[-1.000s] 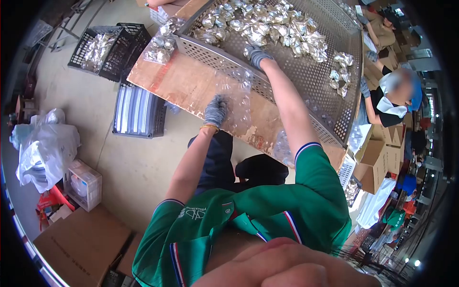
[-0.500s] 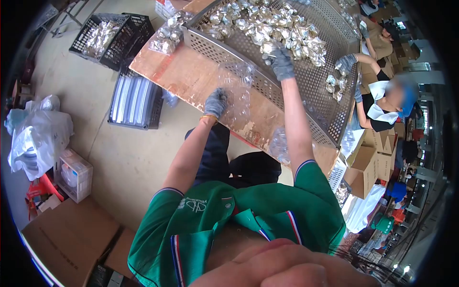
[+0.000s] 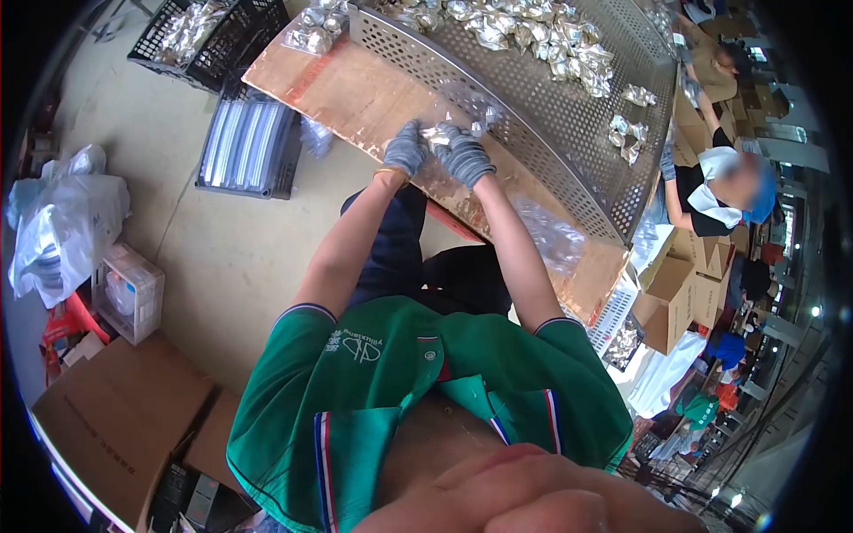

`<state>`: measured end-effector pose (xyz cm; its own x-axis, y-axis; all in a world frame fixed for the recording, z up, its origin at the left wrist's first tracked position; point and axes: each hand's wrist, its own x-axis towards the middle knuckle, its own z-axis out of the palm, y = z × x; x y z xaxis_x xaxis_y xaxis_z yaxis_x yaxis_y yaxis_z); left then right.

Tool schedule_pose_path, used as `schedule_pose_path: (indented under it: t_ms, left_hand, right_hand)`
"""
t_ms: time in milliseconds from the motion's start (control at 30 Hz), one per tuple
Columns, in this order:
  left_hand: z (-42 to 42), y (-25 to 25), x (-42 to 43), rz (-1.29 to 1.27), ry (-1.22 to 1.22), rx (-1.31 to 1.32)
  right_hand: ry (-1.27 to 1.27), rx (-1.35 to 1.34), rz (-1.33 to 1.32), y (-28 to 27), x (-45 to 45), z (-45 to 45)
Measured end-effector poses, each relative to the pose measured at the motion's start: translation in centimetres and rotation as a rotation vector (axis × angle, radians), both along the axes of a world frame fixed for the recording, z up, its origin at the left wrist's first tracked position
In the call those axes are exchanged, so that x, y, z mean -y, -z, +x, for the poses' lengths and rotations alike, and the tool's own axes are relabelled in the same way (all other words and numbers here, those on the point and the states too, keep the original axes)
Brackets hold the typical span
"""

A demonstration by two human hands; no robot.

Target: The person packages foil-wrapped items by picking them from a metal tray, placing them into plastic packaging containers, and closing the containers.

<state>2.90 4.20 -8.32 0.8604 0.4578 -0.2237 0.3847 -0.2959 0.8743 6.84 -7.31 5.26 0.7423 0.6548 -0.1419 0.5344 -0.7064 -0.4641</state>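
Observation:
Both hands wear grey gloves and meet over the wooden board (image 3: 355, 96). My right hand (image 3: 464, 156) has its fingers closed around a shiny foil-wrapped piece (image 3: 434, 136). Beside it, my left hand (image 3: 406, 148) is closed at the near edge of a clear plastic tray (image 3: 471, 98), which lies partly under the hands. Its fingertips touch or nearly touch the foil piece; what they grip is hidden. Behind the board stands a perforated metal bin (image 3: 533, 133) with many foil-wrapped pieces (image 3: 555, 44) in it.
Black crates (image 3: 233, 53) stand on the floor at the upper left, near a crate of stacked clear trays (image 3: 244, 147). More clear plastic trays (image 3: 546, 233) lie on the board at right. A co-worker (image 3: 720, 182) is beyond the bin. Cardboard boxes (image 3: 115, 417) are at lower left.
My right hand has moved from the foil pile in the bin back to the board, with a foil piece, and is now beside my left hand. The co-worker's hand has withdrawn from the bin.

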Motion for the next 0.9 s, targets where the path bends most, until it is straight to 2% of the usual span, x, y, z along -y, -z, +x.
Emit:
schedule_pose_path:
  t_ms: [67, 133, 200, 267, 333, 400, 433, 533, 600, 667, 700, 767, 900]
  left_hand:
    - [-0.9, -0.4, 0.1, -0.166, -0.078, 0.095]
    - [-3.7, -2.9, 0.9, 0.199, 0.051, 0.481]
    - [-3.7, -1.3, 0.9, 0.220, 0.134, 0.403]
    - [-4.8, -5.1, 1.3, 0.079, 0.041, 0.068]
    - [-2.7, 3.3, 1.9, -0.113, -0.065, 0.163]
    - [-4.3, -3.6, 2.3, 0.177, -0.170, 0.237]
    - [-4.3, -4.2, 2.6, 0.173, -0.170, 0.234]
    - [-4.5, -4.6, 3.2, 0.101, -0.262, 0.200]
    - [-4.7, -4.3, 3.5, 0.177, -0.269, 0.231]
    - [-4.8, -4.4, 3.9, 0.177, -0.277, 0.217]
    - [-4.9, -4.4, 4.0, 0.176, -0.281, 0.205]
    - [-5.1, -4.1, 4.1, 0.171, -0.285, 0.214]
    - [-5.2, -4.4, 4.2, 0.204, -0.330, 0.258]
  right_hand:
    - [-0.045, 0.024, -0.064, -0.6, -0.8, -0.5]
    - [-0.032, 0.132, -0.032, 1.2, -1.0, -0.3]
    - [-0.043, 0.149, -0.043, 1.6, -0.8, -0.7]
    - [-0.145, 0.086, -0.088, 0.4, -0.6, -1.6]
    - [-0.162, 0.099, -0.097, 0.1, -0.6, -1.4]
    - [-0.089, 0.118, -0.197, -1.1, -1.2, -1.0]
    - [-0.081, 0.151, -0.153, -1.0, -1.3, -0.7]
    - [-0.153, 0.087, -0.210, -0.3, -2.4, 0.7]
    - [-0.145, 0.089, -0.289, 0.2, -3.0, 1.1]
    - [-0.376, 0.184, -0.306, 2.2, -3.4, 2.2]
    - [-0.376, 0.184, -0.303, 2.4, -3.4, 2.4]
    - [-0.738, 0.245, -0.503, 0.8, -3.9, 2.3]
    - [-0.619, 0.219, -0.359, 3.9, -2.7, 3.0]
